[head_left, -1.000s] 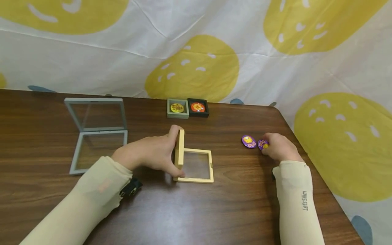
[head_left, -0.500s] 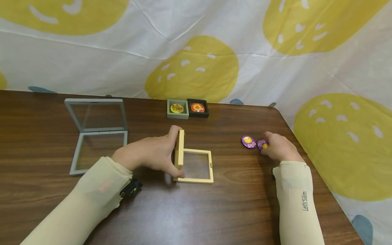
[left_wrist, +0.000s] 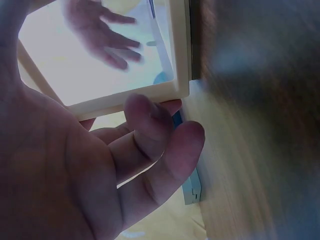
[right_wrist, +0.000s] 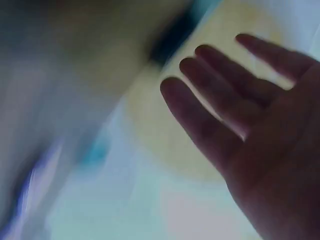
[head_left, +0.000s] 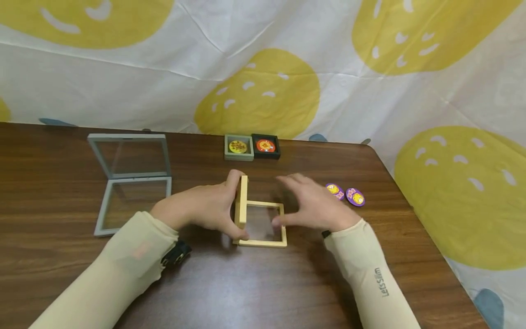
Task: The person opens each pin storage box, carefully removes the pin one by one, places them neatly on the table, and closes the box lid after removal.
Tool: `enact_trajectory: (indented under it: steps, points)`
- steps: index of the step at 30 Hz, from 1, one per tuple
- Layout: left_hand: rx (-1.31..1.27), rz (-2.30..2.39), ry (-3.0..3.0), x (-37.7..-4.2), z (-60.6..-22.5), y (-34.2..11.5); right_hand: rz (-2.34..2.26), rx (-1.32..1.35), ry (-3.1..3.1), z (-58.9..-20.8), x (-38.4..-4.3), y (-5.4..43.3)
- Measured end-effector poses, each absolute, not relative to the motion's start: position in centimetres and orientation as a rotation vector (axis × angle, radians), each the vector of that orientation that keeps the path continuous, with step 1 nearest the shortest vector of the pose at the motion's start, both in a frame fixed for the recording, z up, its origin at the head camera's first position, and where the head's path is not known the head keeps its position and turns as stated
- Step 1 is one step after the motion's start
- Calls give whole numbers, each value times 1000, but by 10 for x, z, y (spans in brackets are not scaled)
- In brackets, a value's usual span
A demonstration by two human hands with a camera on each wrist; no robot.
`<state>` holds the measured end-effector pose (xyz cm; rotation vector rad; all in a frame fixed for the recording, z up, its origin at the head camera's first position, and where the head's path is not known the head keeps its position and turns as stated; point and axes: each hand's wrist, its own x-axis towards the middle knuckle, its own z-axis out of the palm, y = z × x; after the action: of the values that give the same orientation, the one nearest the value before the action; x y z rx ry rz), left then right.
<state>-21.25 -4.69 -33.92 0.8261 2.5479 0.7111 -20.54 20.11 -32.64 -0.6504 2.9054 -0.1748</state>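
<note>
A cream-yellow hinged display frame [head_left: 263, 243] with clear film stands partly unfolded in the middle of the table. My left hand [head_left: 201, 205] grips its raised half between thumb and fingers, while the other half lies flat. In the left wrist view the raised cream panel [left_wrist: 181, 45] shows close to the palm. My right hand [head_left: 318, 205], slightly blurred, is held with its fingers spread by the flat half's right side and has nothing in it. Two purple round badges, a left badge [head_left: 334, 189] partly covered by that hand and a right badge [head_left: 355, 197], lie on the table.
A larger grey-blue frame [head_left: 137, 180] stands unfolded at the left. Toward the back are a small grey-green frame [head_left: 239, 158] with a yellow disc and a small black frame [head_left: 267, 155] with a red disc. A patterned curtain [head_left: 164, 91] hangs behind the wooden table [head_left: 246, 288].
My right hand has let go of the right purple badge and moved left to the cream-yellow frame. The badge stays on the table. My left hand keeps its hold.
</note>
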Motion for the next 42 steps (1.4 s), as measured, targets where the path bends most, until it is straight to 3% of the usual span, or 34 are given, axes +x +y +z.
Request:
enact_trajectory:
  steps: [4, 8, 42]
  points:
    - [828, 720, 2528, -212, -339, -47, -99, -945, 2764, -339, -191, 162]
    - [821, 709, 2520, -213, -337, -48, 7, -1043, 2778, -345, -186, 151]
    - [841, 727, 2516, -213, -338, -48, -1, -1013, 2792, -347, -186, 152]
